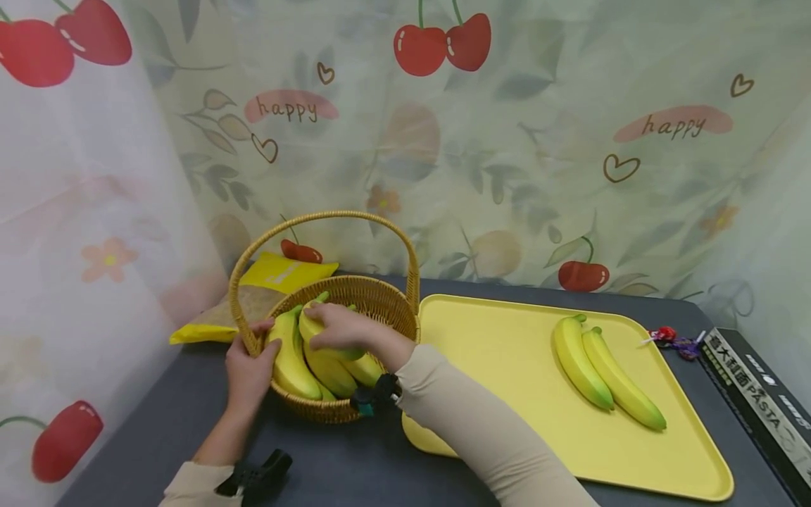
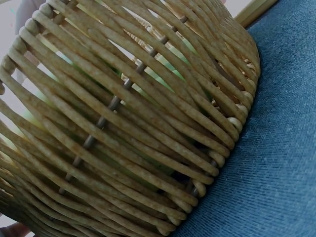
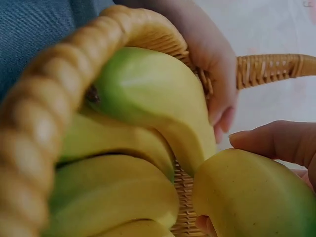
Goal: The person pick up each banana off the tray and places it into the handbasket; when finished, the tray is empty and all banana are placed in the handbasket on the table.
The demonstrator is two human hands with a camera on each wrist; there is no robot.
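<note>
A round wicker basket with a tall arched handle holds several yellow bananas with green tips. My left hand grips the basket's left rim near the foot of the handle. Reaching in from the right, my right hand pinches a banana between thumb and fingers. This banana is inside the basket, beside the others, as the right wrist view shows. In the left wrist view the woven wall fills most of the picture, with fruit behind its gaps.
Right of the basket lies a yellow tray with two bananas side by side. Beyond its right edge are wrapped lollipops and a black pasta box. A yellow-and-brown bag lies behind the basket, against a printed curtain.
</note>
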